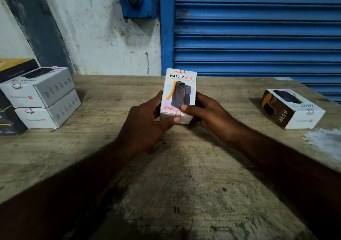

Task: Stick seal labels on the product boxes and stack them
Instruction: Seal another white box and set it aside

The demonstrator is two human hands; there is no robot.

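A white "HALLEY 20K" product box (180,92) is held tilted up over the middle of the wooden table (184,175). My left hand (147,121) grips its left side and lower end, thumb across the bottom. My right hand (204,114) grips the right side, its thumb pressing beside a red-outlined seal label (178,112) at the box's lower edge. Another seal label (182,71) shows at the top edge. Two matching boxes (42,97) lie stacked at the left, each with a seal on its end.
One more box (292,108) of the same kind lies alone at the right of the table. Dark and yellow cartons (13,70) stand behind the left stack. A blue roller shutter (258,27) and a white wall close off the far edge.
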